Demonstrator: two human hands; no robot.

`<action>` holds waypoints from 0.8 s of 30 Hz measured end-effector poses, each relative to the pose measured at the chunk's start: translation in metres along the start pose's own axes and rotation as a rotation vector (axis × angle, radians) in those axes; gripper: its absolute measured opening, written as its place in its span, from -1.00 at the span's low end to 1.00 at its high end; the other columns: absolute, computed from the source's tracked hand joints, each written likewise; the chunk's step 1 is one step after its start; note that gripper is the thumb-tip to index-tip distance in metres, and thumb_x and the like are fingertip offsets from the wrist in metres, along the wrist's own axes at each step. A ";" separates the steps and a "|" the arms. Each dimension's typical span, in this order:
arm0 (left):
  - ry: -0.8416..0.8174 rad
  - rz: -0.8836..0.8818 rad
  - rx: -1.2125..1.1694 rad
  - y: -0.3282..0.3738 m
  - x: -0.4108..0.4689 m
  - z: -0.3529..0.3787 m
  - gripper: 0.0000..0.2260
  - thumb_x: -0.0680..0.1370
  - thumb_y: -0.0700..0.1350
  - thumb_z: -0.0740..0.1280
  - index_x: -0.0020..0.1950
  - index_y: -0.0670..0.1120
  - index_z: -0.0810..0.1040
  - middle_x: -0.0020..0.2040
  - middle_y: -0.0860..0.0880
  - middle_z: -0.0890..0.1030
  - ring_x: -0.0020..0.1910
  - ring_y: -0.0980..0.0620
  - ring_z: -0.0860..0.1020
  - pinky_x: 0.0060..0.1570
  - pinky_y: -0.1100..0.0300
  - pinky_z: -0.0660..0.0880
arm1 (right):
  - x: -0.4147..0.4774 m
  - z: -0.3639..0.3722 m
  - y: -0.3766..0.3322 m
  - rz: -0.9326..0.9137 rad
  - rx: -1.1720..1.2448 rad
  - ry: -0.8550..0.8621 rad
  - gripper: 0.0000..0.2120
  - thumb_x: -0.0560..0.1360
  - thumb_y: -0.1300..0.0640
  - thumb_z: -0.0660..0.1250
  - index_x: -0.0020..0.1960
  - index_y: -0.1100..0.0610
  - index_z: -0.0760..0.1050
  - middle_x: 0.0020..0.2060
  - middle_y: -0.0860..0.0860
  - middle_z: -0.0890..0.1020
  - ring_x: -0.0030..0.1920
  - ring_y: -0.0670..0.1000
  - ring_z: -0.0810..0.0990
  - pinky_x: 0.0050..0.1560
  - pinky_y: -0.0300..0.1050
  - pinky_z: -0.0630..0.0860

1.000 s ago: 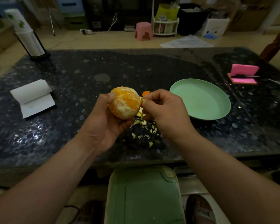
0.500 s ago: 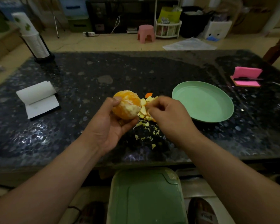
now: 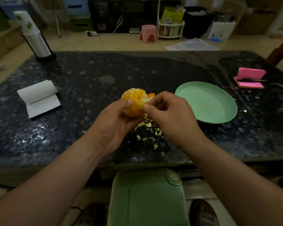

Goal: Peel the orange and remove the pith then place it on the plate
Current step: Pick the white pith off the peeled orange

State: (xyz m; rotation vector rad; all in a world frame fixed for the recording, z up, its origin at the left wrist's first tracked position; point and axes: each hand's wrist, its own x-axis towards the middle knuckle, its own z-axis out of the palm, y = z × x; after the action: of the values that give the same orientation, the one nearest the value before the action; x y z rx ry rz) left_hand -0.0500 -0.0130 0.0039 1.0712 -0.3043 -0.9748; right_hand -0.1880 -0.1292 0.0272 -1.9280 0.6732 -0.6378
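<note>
A peeled orange [image 3: 135, 101] with patches of white pith is held above the dark table in my left hand [image 3: 114, 121], thumb on top and fingers curled beneath it. My right hand [image 3: 168, 115] is against the orange's right side, thumb and fingertips pinching at its surface. Whether a piece of pith sits between them is hidden. A pile of peel and pith scraps [image 3: 148, 129] lies on the table under my hands. The empty green plate [image 3: 207, 101] sits to the right of the orange.
The dark speckled table [image 3: 88, 82] carries a white folded booklet [image 3: 39, 98] at left, a stack of paper cups [image 3: 34, 36] at the far left corner, and a pink holder with a pen [image 3: 250, 78] at far right. A green bin lid [image 3: 147, 198] sits below the table's near edge.
My right hand dipped to the scrap pile half a second ago, then came back up to the orange's side. My left hand has turned the orange a little.
</note>
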 end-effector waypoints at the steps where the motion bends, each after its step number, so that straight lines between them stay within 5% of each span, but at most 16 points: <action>1: 0.003 0.009 0.006 0.000 0.001 -0.001 -0.46 0.57 -0.12 0.41 0.49 -0.32 0.43 0.39 -0.32 0.60 0.39 -0.24 0.60 0.36 -0.13 0.58 | 0.000 0.000 0.000 -0.006 -0.008 0.005 -0.89 0.58 0.00 0.52 -0.09 -0.04 0.63 -0.28 -0.11 0.69 -0.29 -0.16 0.64 -0.29 -0.30 0.53; 4: 0.001 0.026 0.009 0.000 0.002 -0.002 -0.23 0.42 -0.07 0.54 0.54 -0.31 0.34 0.42 -0.32 0.57 0.38 -0.25 0.60 0.36 -0.17 0.58 | -0.001 0.000 0.000 -0.018 -0.034 0.002 -0.87 0.59 -0.01 0.51 -0.12 -0.05 0.63 -0.30 -0.15 0.67 -0.30 -0.19 0.61 -0.32 -0.38 0.45; 8: 0.011 0.050 0.015 -0.001 0.003 -0.002 -0.20 0.42 -0.05 0.55 0.55 -0.30 0.33 0.45 -0.32 0.54 0.40 -0.27 0.59 0.39 -0.25 0.54 | -0.002 0.002 -0.001 -0.049 -0.077 0.007 -0.91 0.59 0.01 0.49 -0.09 -0.05 0.63 -0.29 -0.11 0.67 -0.26 -0.17 0.62 -0.30 -0.38 0.46; 17: 0.053 0.166 0.198 -0.002 -0.005 0.005 -0.47 0.48 -0.12 0.48 0.44 -0.11 0.48 0.30 -0.16 0.67 0.24 -0.13 0.69 0.17 0.05 0.65 | -0.002 0.005 -0.003 -0.042 -0.126 0.041 -0.88 0.57 -0.02 0.47 -0.11 -0.02 0.63 -0.32 -0.11 0.66 -0.29 -0.18 0.61 -0.33 -0.35 0.44; 21: 0.096 0.265 0.341 -0.007 -0.007 0.004 -0.54 0.56 -0.21 0.51 0.43 -0.04 0.50 0.28 -0.10 0.67 0.24 -0.09 0.69 0.22 -0.01 0.65 | -0.002 0.008 -0.001 -0.049 -0.209 0.062 -0.87 0.55 -0.04 0.48 -0.12 -0.01 0.64 -0.31 -0.13 0.66 -0.26 -0.16 0.62 -0.26 -0.21 0.54; 24: 0.105 0.315 0.416 -0.009 -0.008 0.004 -0.50 0.49 -0.10 0.54 0.41 0.05 0.51 0.27 -0.04 0.67 0.24 -0.05 0.68 0.22 -0.02 0.64 | -0.003 0.010 0.000 -0.054 -0.239 0.087 -0.84 0.53 -0.06 0.48 -0.15 -0.01 0.62 -0.32 -0.12 0.66 -0.27 -0.12 0.62 -0.18 0.00 0.63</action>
State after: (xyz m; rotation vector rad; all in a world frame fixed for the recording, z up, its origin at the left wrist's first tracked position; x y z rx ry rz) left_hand -0.0618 -0.0106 0.0001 1.3962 -0.5875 -0.5810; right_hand -0.1833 -0.1213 0.0228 -2.1542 0.7835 -0.7045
